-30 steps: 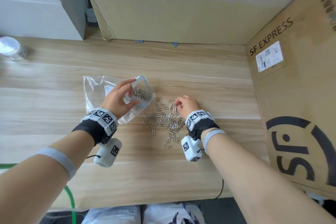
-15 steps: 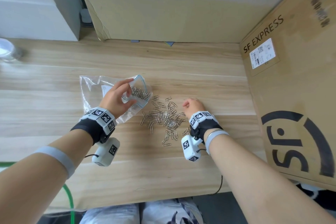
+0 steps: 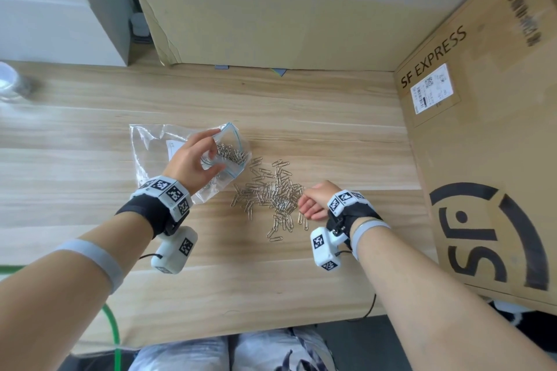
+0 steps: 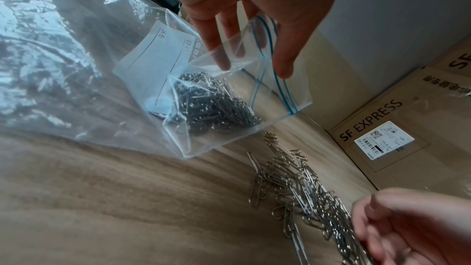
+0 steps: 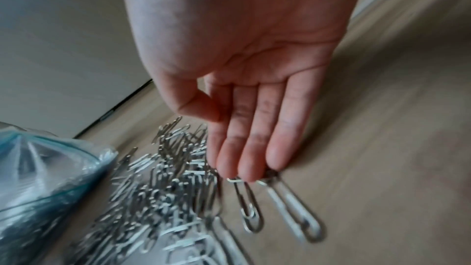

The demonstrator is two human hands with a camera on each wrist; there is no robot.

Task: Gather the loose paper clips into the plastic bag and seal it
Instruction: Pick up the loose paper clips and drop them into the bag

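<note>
The plastic bag point(image 3: 156, 147) lies on the wooden counter point(image 3: 331, 135) with its mouth turned toward the loose paper clips point(image 3: 271, 193), and a clump of clips point(image 4: 211, 104) already sits inside near the blue zip strip point(image 4: 277, 80). The left hand point(image 3: 193, 159) pinches the upper lip of the mouth between thumb and fingers point(image 4: 219, 47), lifting it so the opening gapes just beside the pile. The right hand point(image 3: 315, 200) sits at the pile's right edge; in the right wrist view its fingers point(image 5: 252, 144) are straight and pressed together, tips down on the counter touching a couple of stray clips, thumb tucked in, holding nothing. The step in hand looks like sweeping the pile toward the bag. To do it well, the right hand should keep its fingers flat and closed as a blade, so no clips slip between them, and rake low across the counter in short strokes toward the mouth rather than one long push that would scatter the edges. The left hand should keep the lower lip flat on the counter and the upper lip held high, so clips slide in and do not catch on the zip strip. Stragglers at the near side likely need a second pass before sealing.
</note>
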